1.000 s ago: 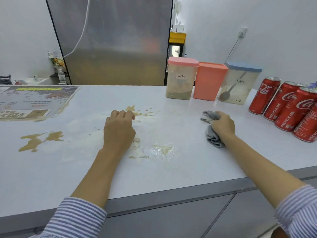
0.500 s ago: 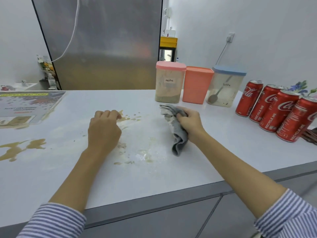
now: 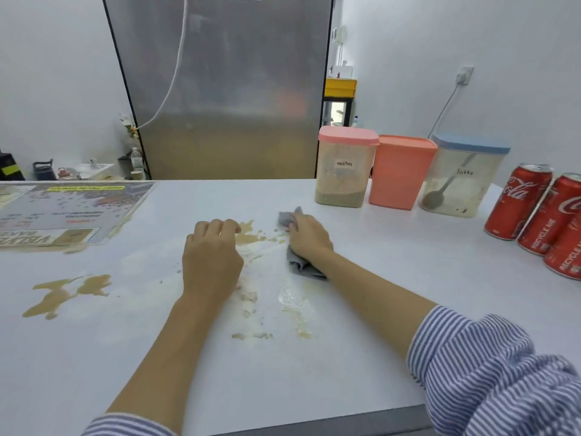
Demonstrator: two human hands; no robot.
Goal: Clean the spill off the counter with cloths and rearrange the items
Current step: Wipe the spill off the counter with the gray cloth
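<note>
A: Head view — where is the cloth?

B: The grey cloth (image 3: 300,262) lies bunched on the white counter (image 3: 408,262), just in front of the mocha container (image 3: 344,169). The right hand (image 3: 309,236) sits on top of it, fingers curled over the fabric and gripping it, pressing it to the surface.

A: And the other hand?

B: The left hand (image 3: 212,256) rests on the counter further left of that container, fingers curled under into a loose fist with nothing visible in it.

A: The spill?

B: A tan splash (image 3: 251,236) lies between the two hands, in front and left of the mocha container; pale smears and droplets (image 3: 295,305) trail toward the near edge. A separate brown puddle (image 3: 67,292) sits well to the left — near a laminated sheet (image 3: 67,212).

A: What stands beside the mocha container?

B: Touching its right side, an orange container (image 3: 401,173); next right, a blue-lidded latte container (image 3: 462,177) with a spoon inside; further right, red Coca-Cola cans (image 3: 547,215). Behind it rises a steel refrigerator (image 3: 220,89).
</note>
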